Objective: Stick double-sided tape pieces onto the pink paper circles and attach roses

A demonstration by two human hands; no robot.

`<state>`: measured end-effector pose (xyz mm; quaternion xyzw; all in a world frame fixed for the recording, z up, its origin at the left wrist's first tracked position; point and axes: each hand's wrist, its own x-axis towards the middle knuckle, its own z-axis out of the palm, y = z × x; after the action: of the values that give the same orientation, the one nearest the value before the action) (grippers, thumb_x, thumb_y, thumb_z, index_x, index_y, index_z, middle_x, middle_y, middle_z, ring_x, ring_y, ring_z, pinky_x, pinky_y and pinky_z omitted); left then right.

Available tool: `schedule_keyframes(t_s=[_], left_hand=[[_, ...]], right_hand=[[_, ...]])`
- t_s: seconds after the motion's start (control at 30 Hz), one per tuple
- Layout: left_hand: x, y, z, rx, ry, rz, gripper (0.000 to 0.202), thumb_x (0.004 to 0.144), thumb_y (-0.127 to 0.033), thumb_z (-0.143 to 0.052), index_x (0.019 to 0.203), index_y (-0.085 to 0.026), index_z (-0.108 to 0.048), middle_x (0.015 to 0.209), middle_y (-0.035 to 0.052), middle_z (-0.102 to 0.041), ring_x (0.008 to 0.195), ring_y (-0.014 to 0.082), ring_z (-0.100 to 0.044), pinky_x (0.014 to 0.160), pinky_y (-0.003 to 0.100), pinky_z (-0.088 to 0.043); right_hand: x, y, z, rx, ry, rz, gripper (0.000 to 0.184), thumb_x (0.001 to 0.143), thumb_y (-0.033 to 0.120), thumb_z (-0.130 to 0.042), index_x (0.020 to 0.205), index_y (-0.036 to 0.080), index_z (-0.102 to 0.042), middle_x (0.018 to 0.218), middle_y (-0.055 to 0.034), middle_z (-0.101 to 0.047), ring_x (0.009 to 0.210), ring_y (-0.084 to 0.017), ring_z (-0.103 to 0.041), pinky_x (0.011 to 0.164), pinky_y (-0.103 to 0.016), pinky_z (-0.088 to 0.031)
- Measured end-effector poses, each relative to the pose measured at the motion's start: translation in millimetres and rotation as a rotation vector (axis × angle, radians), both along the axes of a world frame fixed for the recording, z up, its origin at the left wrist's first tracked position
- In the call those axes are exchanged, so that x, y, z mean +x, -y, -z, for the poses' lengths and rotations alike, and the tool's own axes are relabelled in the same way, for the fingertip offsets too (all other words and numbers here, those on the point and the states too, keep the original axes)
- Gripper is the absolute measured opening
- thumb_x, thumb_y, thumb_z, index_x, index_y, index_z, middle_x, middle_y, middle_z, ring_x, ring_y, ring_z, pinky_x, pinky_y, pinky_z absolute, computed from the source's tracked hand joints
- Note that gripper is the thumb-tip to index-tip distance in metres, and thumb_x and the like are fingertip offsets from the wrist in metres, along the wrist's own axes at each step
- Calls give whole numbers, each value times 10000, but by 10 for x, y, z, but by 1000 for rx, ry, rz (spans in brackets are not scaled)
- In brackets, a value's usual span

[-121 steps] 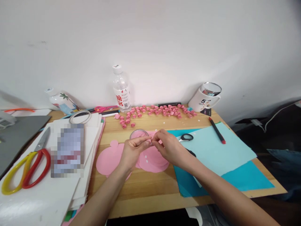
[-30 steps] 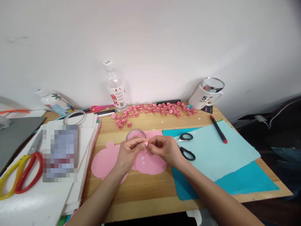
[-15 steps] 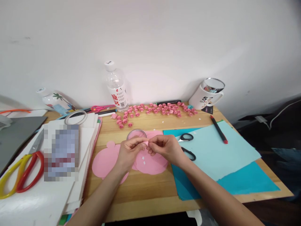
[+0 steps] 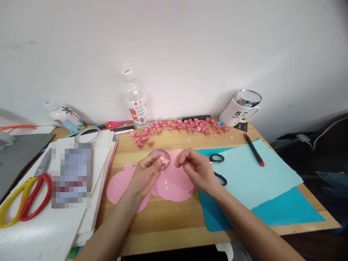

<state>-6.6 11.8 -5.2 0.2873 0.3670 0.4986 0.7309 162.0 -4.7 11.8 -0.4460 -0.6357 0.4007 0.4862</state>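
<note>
Between the thumb and fingers of my left hand (image 4: 148, 172) is a small rolled piece of pink paper (image 4: 164, 160). My right hand (image 4: 198, 171) hovers a little to its right, fingers loosely curled and apart, with nothing visible in them. Beneath both hands lie pink paper circles (image 4: 176, 190), with tiny white scraps on them. A round clear ring, like a tape roll (image 4: 169, 156), sits behind my left fingers, partly covered. Black-handled scissors (image 4: 216, 158) rest right of my right hand, their blades partly hidden.
Several pink paper coils (image 4: 181, 128) spread along the back, between a plastic bottle (image 4: 137, 105) and a white mug (image 4: 237, 110). Light blue paper (image 4: 261, 174) with a marker (image 4: 254, 149) lies right. Yellow-and-red scissors (image 4: 35, 197) lie on a white stack at left.
My right hand has let go of the pink paper and drawn slightly right and up. My left hand keeps it, having shifted a little left.
</note>
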Motion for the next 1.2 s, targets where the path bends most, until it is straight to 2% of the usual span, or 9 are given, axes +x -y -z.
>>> schedule_keyframes(t_s=[0.07, 0.13, 0.2, 0.3, 0.4, 0.47, 0.83, 1.03, 1.2], left_hand=[[-18, -10, -16, -50, 66, 19, 155, 665, -167, -755, 813, -131, -725, 749, 44, -668, 690, 101, -562, 705, 229, -443], [-28, -12, -28, -83, 112, 38, 150, 668, -160, -754, 810, -127, -721, 744, 42, -664, 699, 103, -567, 720, 223, -447], [-29, -10, -32, -97, 136, 67, 145, 670, -169, -754, 801, -120, -717, 735, 41, -654, 700, 102, -563, 717, 215, -448], [-18, 2, -37, -82, 141, 125, 115, 689, -175, -739, 782, -116, -709, 705, 29, -620, 687, 95, -537, 714, 216, -445], [-1, 25, -54, -73, 114, 172, 74, 722, -167, -707, 781, -122, -705, 706, 25, -598, 707, 101, -527, 734, 231, -440], [9, 40, -66, -79, 102, 183, 79, 727, -164, -700, 797, -128, -708, 733, 30, -604, 727, 105, -529, 737, 232, -434], [4, 28, -26, -87, 80, 202, 101, 714, -186, -709, 805, -141, -721, 799, 48, -635, 744, 116, -544, 739, 251, -437], [6, 44, -49, -74, 47, 224, 98, 710, -182, -716, 792, -129, -723, 742, 37, -631, 692, 101, -533, 725, 251, -431], [-15, 44, -42, -45, -25, 246, 111, 704, -194, -722, 792, -125, -722, 721, 48, -628, 668, 109, -522, 679, 258, -423]], right_hand=[[-5, 33, -38, 30, 134, -76, 191, 775, 81, -383, 699, 195, -515, 604, 19, -569, 555, -103, -539, 546, -223, -431], [-22, 50, -27, 84, 265, -106, 159, 815, 129, -418, 727, 191, -534, 600, 22, -574, 527, -99, -526, 535, -220, -425], [-45, 41, 36, 216, 345, -24, 44, 808, 185, -526, 765, 190, -538, 667, 8, -604, 581, -110, -562, 571, -227, -446], [-61, -2, 166, 434, 427, 114, 50, 826, 164, -552, 789, 196, -561, 741, -18, -636, 679, -128, -609, 596, -223, -461], [-46, -32, 239, 574, 488, 136, 98, 851, 149, -540, 870, 215, -609, 849, -35, -662, 745, -126, -627, 608, -208, -470], [-33, -34, 245, 614, 510, 144, 126, 855, 142, -535, 894, 224, -622, 873, -36, -659, 743, -120, -626, 607, -204, -471], [-43, -9, 261, 572, 592, 141, 146, 864, 135, -494, 855, 210, -618, 854, -52, -642, 705, -124, -603, 572, -217, -456], [-52, -19, 221, 580, 474, 137, 108, 846, 118, -531, 839, 199, -602, 820, -54, -646, 728, -143, -616, 598, -240, -485], [-55, -20, 137, 532, 306, 142, 66, 822, 151, -590, 804, 213, -605, 717, -19, -633, 663, -141, -605, 588, -257, -500]])
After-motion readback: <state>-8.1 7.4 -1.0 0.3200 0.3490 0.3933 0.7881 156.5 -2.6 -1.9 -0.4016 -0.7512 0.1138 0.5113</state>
